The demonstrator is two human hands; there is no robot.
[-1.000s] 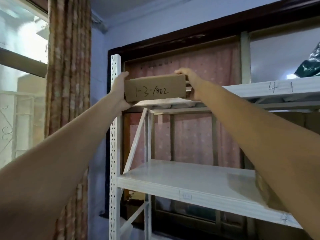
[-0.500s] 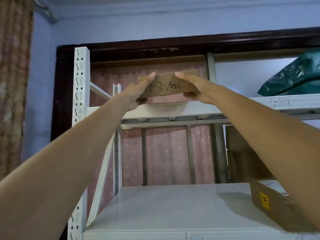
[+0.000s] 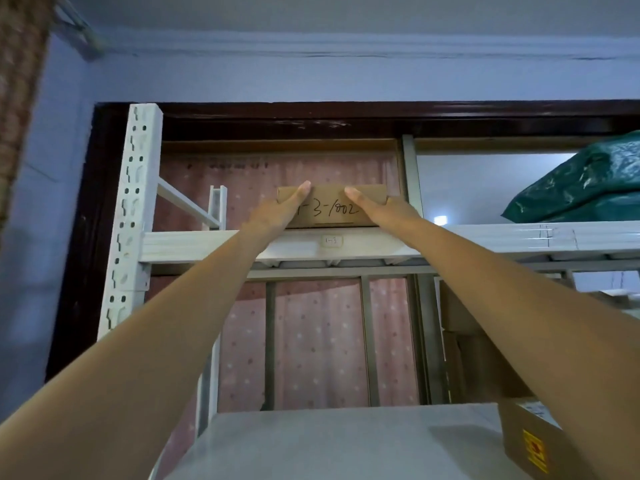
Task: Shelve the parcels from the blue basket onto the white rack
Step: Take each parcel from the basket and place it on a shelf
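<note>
Now we have the cardboard parcel (image 3: 332, 206), marked 1-3-1002, sitting further back on the top shelf (image 3: 194, 242) of the white rack (image 3: 133, 209) than half a second ago, above the small 1-3 label (image 3: 332, 241). Our left hand (image 3: 277, 213) and right hand (image 3: 377, 211) press straight fingers flat against its front face, thumbs up, where a second ago they gripped its ends. A green bag (image 3: 585, 181) lies further right on the same shelf
</note>
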